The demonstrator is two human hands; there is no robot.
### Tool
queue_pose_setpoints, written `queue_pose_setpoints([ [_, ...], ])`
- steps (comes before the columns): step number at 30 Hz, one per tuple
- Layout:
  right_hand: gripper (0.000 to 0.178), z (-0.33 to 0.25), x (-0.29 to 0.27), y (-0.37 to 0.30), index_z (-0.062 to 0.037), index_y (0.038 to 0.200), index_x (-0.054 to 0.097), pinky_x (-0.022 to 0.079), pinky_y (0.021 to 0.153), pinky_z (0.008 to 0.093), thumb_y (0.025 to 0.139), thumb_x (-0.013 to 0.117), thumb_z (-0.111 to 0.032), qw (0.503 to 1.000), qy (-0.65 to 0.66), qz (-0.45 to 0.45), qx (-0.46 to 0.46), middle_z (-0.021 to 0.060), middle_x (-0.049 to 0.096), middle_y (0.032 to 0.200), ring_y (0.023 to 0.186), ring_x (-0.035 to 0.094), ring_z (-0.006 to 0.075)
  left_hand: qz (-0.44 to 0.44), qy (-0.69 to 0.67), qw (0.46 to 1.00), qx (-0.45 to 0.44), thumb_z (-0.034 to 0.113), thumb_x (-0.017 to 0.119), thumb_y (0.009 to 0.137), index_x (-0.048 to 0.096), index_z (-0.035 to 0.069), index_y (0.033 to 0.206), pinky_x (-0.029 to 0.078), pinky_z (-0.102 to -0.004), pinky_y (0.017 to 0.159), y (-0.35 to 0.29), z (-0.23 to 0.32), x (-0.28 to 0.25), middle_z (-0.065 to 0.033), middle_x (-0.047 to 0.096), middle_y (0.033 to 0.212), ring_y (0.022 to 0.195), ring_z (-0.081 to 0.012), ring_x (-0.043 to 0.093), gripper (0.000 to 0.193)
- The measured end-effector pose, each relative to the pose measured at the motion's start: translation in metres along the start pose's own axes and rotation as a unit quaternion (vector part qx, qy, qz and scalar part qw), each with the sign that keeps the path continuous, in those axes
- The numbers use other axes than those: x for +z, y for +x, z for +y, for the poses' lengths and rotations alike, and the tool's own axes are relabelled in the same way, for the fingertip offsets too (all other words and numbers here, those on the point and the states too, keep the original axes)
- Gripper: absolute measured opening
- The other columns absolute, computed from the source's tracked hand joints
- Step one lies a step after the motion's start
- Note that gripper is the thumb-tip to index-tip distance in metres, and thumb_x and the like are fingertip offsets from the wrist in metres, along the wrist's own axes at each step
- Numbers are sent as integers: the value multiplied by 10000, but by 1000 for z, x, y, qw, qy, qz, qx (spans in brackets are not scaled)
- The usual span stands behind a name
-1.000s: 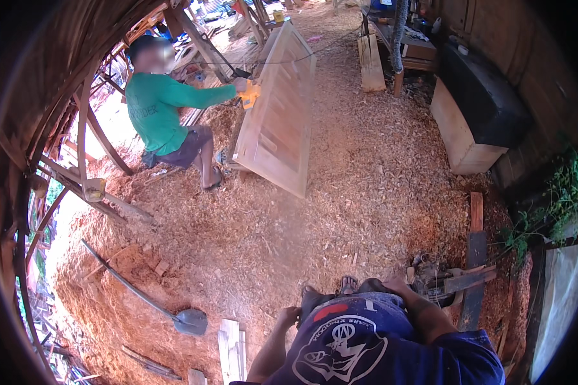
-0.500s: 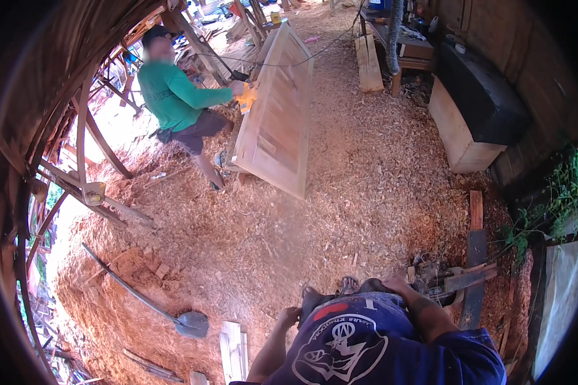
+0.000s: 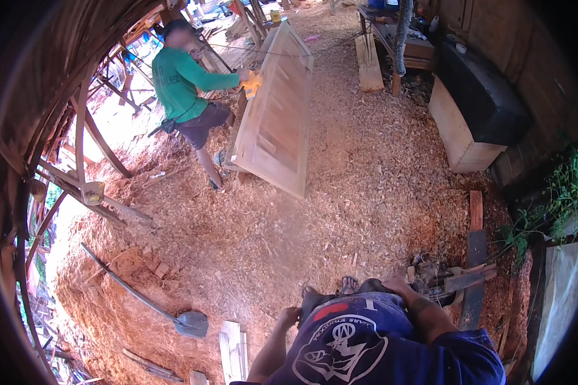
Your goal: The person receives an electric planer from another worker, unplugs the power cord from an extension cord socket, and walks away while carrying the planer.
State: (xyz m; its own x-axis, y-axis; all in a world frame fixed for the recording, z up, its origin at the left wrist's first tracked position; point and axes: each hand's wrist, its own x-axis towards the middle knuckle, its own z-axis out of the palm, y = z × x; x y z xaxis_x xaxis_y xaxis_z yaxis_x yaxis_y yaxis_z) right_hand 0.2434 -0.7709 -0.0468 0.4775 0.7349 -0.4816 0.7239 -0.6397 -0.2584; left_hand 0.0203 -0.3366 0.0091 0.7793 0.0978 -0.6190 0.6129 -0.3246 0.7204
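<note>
My left hand (image 3: 289, 316) rests low against the side of my dark shorts; its fingers are too small and shaded to make out. Over my other knee lies my right hand (image 3: 397, 283), fingers laid flat, with nothing seen in it. Ahead, a co-worker (image 3: 185, 83) in a green long-sleeved top leans over a large panelled wooden door (image 3: 275, 128), tilted on a support. The co-worker's hand holds a yellow power tool (image 3: 252, 84) at the door's left edge. A dark cable (image 3: 295, 64) crosses above the door.
Wood shavings (image 3: 359, 186) cover the ground. A shovel (image 3: 191, 324) lies at lower left, near pale boards (image 3: 233, 350). Beside my right hand stands a dirty machine (image 3: 430, 279) with wood pieces on it. A dark-topped wooden box (image 3: 462, 122) and a workbench (image 3: 410, 48) line the right side.
The co-worker has shifted to the right, closer to the door, and bends further over it. The yellow tool has moved slightly up along the door's edge. My hands stay put.
</note>
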Motion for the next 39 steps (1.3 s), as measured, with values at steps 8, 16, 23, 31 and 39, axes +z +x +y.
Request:
queue_pose_setpoints([
  [8,343,-7,-4,-6,-130,844,670,469,715,384,788,435,-373,972,179,15,150,112,644,910,829,607,287,-7,-104,984,-147,347,518,833,645,33,860,448,-273,505,11,-3,5,-60,611,679,584,-141,572,340],
  [16,318,5,23,4,-143,843,669,457,743,356,782,450,-366,980,171,20,100,90,645,898,836,607,252,-3,-118,985,-125,349,495,842,635,33,835,463,-286,515,6,-8,3,-71,619,681,592,-153,594,346],
  [23,308,10,30,5,-123,825,672,476,705,366,766,486,-361,963,218,37,156,111,644,847,786,620,264,-2,-10,1000,10,345,493,841,633,32,821,467,-285,523,2,2,5,-74,618,677,598,-157,600,343],
  [31,327,-10,-13,-8,-92,823,679,493,685,368,732,550,-377,957,248,74,130,149,644,809,756,637,276,7,-8,1000,-6,360,507,833,638,39,831,465,-286,529,-1,-12,5,-65,618,672,585,-156,588,347],
  [39,332,-8,-13,-7,-97,820,680,490,684,386,731,537,-383,948,260,39,181,156,640,814,768,631,296,5,66,998,15,342,503,841,648,55,887,468,-284,518,0,-2,1,-76,632,692,590,-154,598,324],
])
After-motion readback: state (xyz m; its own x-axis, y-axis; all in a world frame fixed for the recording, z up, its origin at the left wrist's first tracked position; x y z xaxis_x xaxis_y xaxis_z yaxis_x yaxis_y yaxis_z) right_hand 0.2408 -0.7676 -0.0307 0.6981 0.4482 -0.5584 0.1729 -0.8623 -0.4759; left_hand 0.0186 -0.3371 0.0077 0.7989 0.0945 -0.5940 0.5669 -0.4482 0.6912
